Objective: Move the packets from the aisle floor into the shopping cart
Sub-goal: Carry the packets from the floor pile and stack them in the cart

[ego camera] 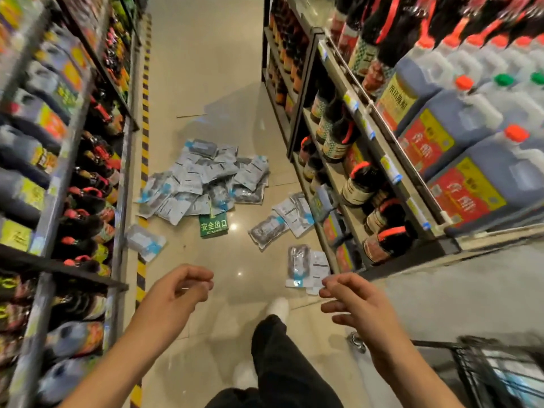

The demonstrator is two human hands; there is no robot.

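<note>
A heap of several pale blue-and-white packets (pixel 206 181) lies on the aisle floor ahead. More packets lie apart from it: one by the left shelf base (pixel 145 242), a few near the right shelf (pixel 282 222), and one closest to me (pixel 306 265). My left hand (pixel 176 293) and my right hand (pixel 353 301) hover in the air in front of me, fingers loosely curled, holding nothing. The black wire shopping cart (pixel 482 369) shows at the bottom right, behind my right arm, with packets inside it.
Shelves of dark bottles and jugs line the left (pixel 59 172) and right (pixel 412 142) sides. A green exit sign sticker (pixel 214 225) lies on the tiled floor. Yellow-black tape (pixel 144 160) runs along the left shelf base. My leg and white shoe (pixel 278 307) stand below.
</note>
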